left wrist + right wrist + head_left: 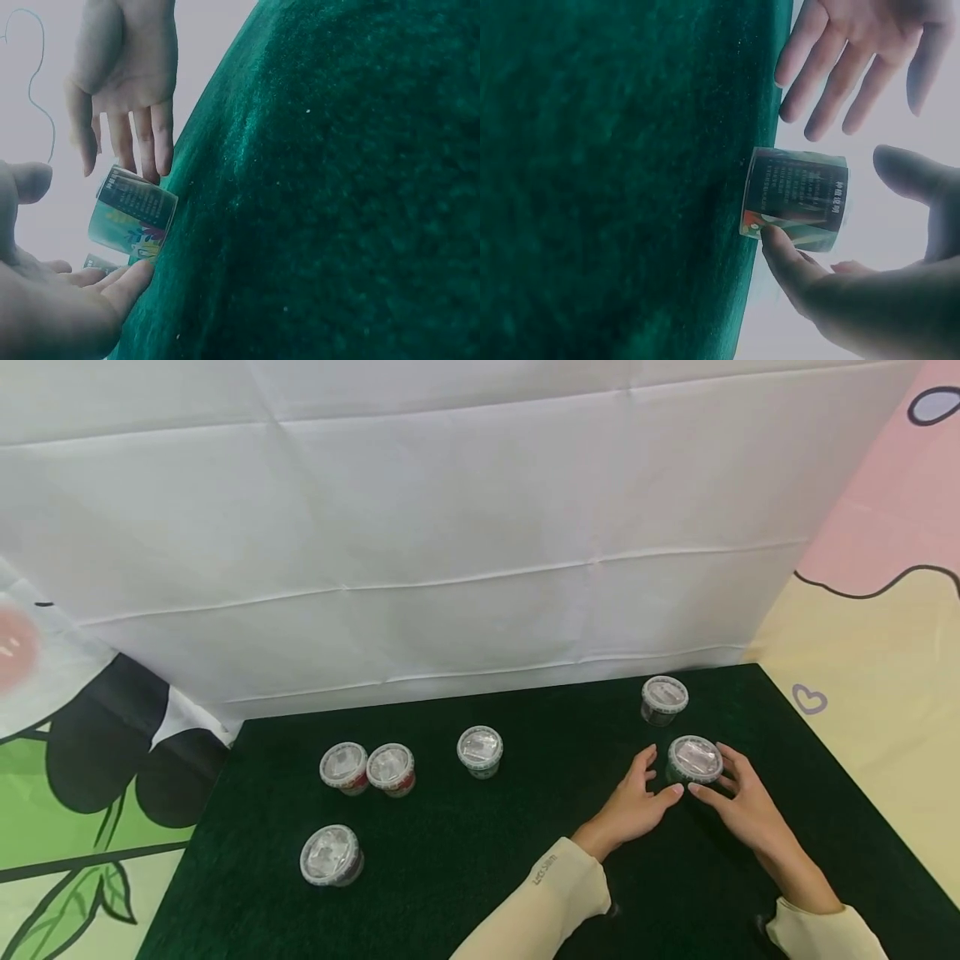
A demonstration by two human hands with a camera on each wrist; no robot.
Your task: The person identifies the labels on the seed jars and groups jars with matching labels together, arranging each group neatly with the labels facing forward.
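A small round tub (696,758) with a clear lid and a green printed label stands upright on the dark green cloth, between the two hands. On its left is the left hand (632,800), fingers extended and a little apart from it in the head view. The right hand (746,802) is on the other side, fingers spread loosely around the tub's edge; its fingertip appears to touch the label (799,187) in the right wrist view. Neither hand is curled round the tub. Just behind it stands another lidded tub (664,700).
Further left on the green cloth (525,860) are a single tub (480,750), a pair side by side, tub (344,767) and tub (391,768), and a nearer tub (332,856). A white sheet (450,527) hangs behind; printed cloth (885,693) borders the right side.
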